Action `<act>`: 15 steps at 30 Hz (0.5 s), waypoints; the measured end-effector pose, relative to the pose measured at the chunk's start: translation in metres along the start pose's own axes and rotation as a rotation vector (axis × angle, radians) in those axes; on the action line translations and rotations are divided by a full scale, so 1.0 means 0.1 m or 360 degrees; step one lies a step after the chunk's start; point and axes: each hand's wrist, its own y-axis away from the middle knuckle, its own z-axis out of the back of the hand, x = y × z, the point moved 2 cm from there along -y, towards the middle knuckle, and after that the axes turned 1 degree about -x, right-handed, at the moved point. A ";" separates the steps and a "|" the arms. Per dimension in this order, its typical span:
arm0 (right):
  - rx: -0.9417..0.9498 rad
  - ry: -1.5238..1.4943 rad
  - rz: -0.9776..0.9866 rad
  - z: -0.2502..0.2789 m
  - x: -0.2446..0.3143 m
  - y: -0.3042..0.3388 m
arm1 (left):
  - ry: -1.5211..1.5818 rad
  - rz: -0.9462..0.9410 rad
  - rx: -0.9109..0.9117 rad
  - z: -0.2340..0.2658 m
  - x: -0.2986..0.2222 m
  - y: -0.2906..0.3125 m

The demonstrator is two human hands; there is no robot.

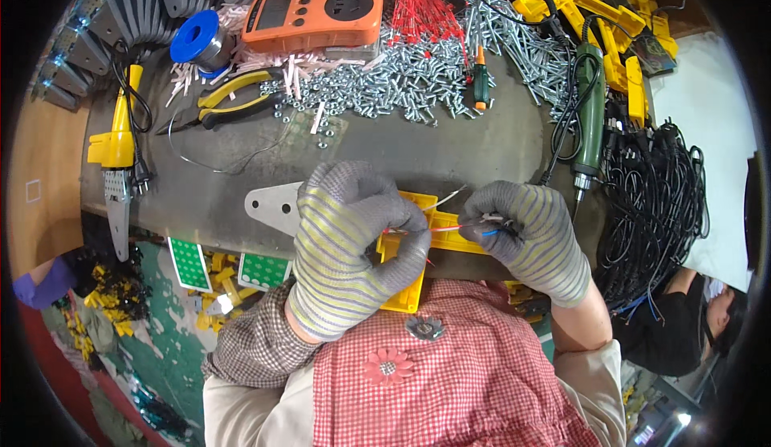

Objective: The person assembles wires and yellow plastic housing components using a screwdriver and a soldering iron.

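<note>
Both my hands wear grey gloves with yellow stripes and meet over the near edge of the bench. My left hand (345,246) is closed, thumb and forefinger pinching a thin red wire (444,228). Opposite it, my right hand (526,234) is closed in a pinch on the wire ends, where a blue wire (489,232) shows. A pale wire (446,198) sticks up between the hands. Beneath them lies a yellow plastic housing (405,296), partly hidden by my left hand. Beside that hand rests a grey metal plate (275,206) with holes.
Behind the hands lie yellow-handled pliers (233,97), a heap of screws (393,89), a small screwdriver (480,81) and an orange socket meter (317,17). A green electric screwdriver (592,110) and bundled black cords (654,206) are at right. A yellow-handled tool (116,142) lies left.
</note>
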 end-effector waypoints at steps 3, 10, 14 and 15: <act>0.0069 -0.0146 -0.0073 0.03 0.01 -0.04 | -0.0087 -0.0060 0.0006 0.00 -0.02 -0.02; 0.0090 -0.0253 -0.0140 0.02 -0.01 -0.08 | -0.0181 -0.0162 -0.0049 -0.02 0.01 -0.02; 0.0024 -0.0248 -0.0128 0.01 0.00 -0.10 | -0.0180 -0.0163 -0.0057 -0.04 0.00 -0.04; 0.0012 -0.0247 -0.0139 0.01 0.02 -0.11 | -0.0269 -0.0212 -0.0048 -0.05 -0.02 -0.07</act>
